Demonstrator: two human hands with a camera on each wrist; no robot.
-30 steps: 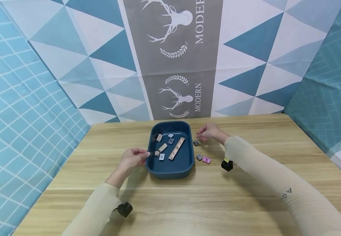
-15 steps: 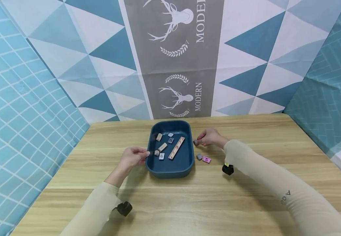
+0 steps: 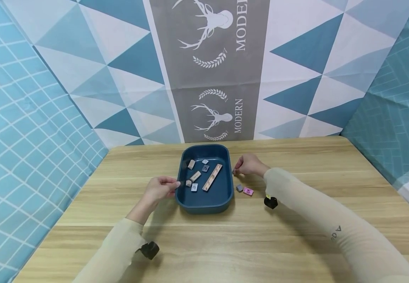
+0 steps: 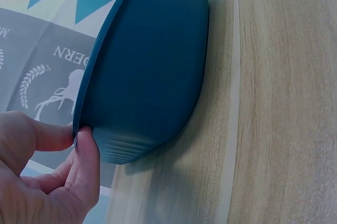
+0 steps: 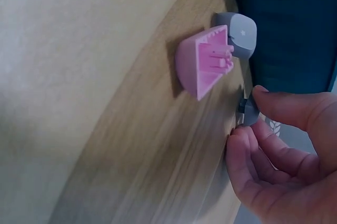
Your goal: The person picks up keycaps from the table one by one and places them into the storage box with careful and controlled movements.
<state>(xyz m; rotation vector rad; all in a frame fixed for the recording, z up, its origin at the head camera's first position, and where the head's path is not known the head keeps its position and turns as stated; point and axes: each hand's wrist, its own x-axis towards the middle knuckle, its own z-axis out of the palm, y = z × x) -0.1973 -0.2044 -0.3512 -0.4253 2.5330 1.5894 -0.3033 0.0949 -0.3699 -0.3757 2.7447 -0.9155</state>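
My left hand (image 3: pixel 159 189) pinches the left rim of a dark blue tray (image 3: pixel 204 209) between thumb and fingers, as the left wrist view shows up close. To the right of the tray, my right hand (image 3: pixel 249 165) pinches a small grey keycap (image 5: pixel 251 111), mostly hidden by the fingers in the head view. Near that hand, a pink keycap (image 5: pixel 188 69) lies with its hollow underside and stems showing. Beside it sits another grey keycap (image 5: pixel 244 33), close to the tray wall. Inside the tray lie a long beige spacebar keycap (image 3: pixel 212 177) and several smaller beige, white and grey keycaps (image 3: pixel 195 176).
The tray stands on a wood-grain table (image 3: pixel 204 247). Behind the table hangs a patterned cloth (image 3: pixel 215 78) with triangles and deer heads; blue tiled cloth (image 3: pixel 31 129) covers the left side. A small black camera (image 3: pixel 270 202) sits under the right wrist.
My right hand has come down to the grey keycap beside the tray, pinched it and shifted slightly left. The left hand has stayed at the tray rim.
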